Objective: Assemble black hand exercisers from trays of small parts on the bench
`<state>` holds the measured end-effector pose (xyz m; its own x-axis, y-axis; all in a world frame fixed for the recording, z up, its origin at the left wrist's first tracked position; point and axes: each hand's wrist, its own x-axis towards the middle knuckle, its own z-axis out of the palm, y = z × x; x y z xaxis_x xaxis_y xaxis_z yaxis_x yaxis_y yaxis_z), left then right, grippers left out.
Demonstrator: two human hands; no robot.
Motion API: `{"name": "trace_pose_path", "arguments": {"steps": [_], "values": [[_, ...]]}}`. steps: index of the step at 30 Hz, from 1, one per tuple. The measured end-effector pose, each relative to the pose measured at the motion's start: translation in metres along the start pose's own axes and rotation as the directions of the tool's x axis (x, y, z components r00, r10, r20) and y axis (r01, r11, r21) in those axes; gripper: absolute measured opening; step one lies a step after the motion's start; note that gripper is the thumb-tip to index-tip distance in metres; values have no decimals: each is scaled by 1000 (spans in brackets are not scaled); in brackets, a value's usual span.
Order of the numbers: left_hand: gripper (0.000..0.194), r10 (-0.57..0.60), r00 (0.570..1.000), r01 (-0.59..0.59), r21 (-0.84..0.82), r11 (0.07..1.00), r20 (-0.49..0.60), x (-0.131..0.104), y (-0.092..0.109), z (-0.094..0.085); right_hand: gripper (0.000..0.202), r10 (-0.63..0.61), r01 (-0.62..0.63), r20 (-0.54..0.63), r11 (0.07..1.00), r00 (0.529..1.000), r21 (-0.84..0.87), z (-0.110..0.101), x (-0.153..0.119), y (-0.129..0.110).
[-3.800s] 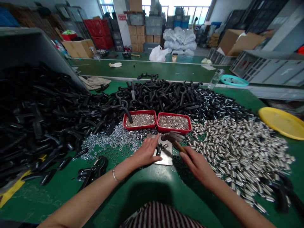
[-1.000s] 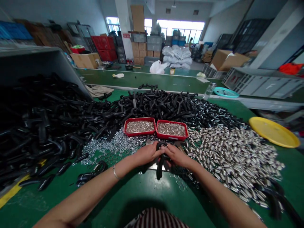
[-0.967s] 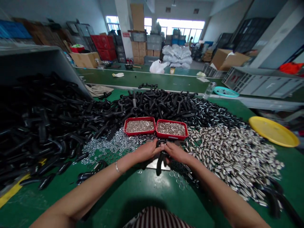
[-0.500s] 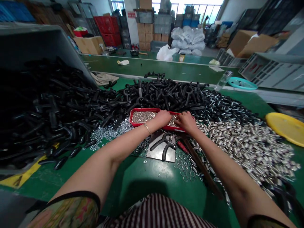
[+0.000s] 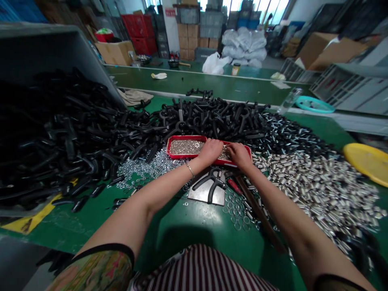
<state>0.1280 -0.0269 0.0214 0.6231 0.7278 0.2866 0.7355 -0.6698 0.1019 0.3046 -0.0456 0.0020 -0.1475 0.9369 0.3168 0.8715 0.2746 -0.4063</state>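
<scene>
- Inside the right-hand red tray (image 5: pixel 226 163), small metal pins (image 5: pixel 224 154) lie between both hands, jumbled, sharing no long axis.
- Left hand (image 5: pixel 211 151): fingers bent down, grip hidden; right hand (image 5: pixel 239 155): fingers curled inward, hold unclear.
- Nearer the left, a black two-legged part (image 5: pixel 211 191) splays bodyward on the metal plate (image 5: pixel 199 193).
- Brown handle (image 5: pixel 260 214) lies beside the right forearm.

From here I count two red trays (image 5: pixel 183 156); one metal plate (image 5: pixel 199 194); one forked black piece (image 5: pixel 212 190) on it; one red handle (image 5: pixel 233 186); one yellow lid (image 5: pixel 368 162); one turquoise dish (image 5: pixel 315 105); silvery cylinders (image 5: pixel 303 178) past counting.
</scene>
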Motion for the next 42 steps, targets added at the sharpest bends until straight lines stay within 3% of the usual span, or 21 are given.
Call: {"name": "trace_pose_path", "arguments": {"steps": [3,5,8,11,13,18,24,29,37,42], "values": [[18,-103,991,83,-221,972,-80,-26,-2,-14,30,43,-42,-81,999,996,18,-15,-17,-1],[13,-179,982,139,-391,910,-67,-55,-5,-22,30,37,-27,-96,994,995,102,-24,-44,-6],[10,-168,984,178,-506,844,67,-97,-6,-25,25,29,-31,13,954,1000,297,-26,-87,-16],[11,-125,985,170,-496,852,123,-115,1,-18,19,119,-155,118,910,986,383,-18,-106,-26],[11,-121,984,167,-466,869,127,-112,8,-11,16,119,-155,125,925,985,346,-12,-102,-31],[13,-164,974,217,-427,878,158,-96,17,0,22,-13,3,72,990,997,138,-7,-80,-38],[14,-199,959,271,-446,853,201,-92,15,-2,25,8,-8,-33,1000,999,-7,6,-86,-49],[15,-144,960,231,-388,892,242,-90,12,-5,24,25,-32,-75,995,997,-94,13,-86,-54],[15,-105,968,180,-338,924,228,-91,11,-8,24,-6,-5,-46,974,999,-228,14,-85,-55],[18,-45,968,101,-218,971,248,-87,14,-12,22,-76,105,91,922,993,-372,18,-77,-61]]}}
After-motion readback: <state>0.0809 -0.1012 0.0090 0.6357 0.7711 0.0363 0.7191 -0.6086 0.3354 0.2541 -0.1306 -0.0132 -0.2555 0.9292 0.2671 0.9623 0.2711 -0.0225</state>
